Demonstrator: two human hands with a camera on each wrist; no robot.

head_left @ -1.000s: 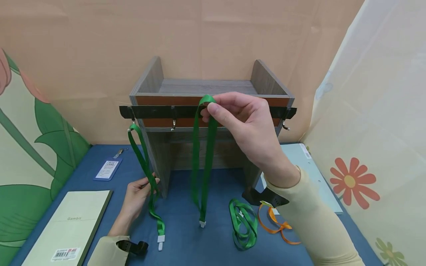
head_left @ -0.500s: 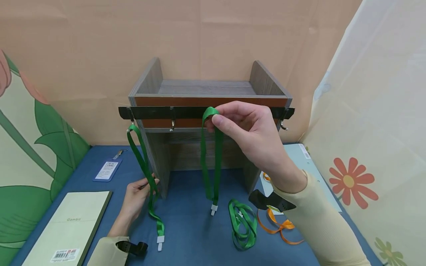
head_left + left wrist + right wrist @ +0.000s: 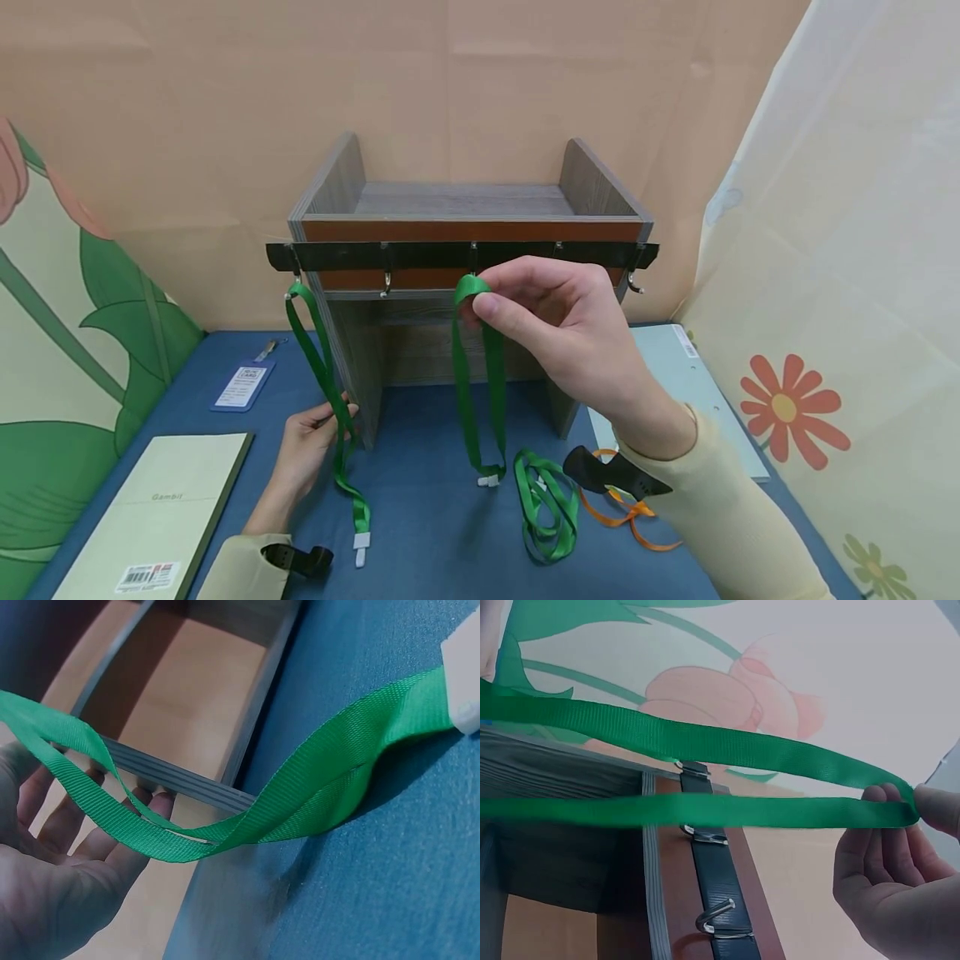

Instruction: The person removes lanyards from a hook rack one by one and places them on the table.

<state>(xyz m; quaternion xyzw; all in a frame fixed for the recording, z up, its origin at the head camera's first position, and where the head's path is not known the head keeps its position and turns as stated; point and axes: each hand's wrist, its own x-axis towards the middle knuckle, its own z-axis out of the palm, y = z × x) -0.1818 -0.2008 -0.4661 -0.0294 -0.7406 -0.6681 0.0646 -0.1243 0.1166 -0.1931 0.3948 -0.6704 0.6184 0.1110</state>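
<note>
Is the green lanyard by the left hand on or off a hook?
On. In the head view, this green lanyard hangs from the leftmost hook of the black rail, down past the left hand.

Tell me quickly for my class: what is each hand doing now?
Left hand: open, fingers relaxed at the shelf.
Right hand: closed, pinching a green lanyard.
</note>
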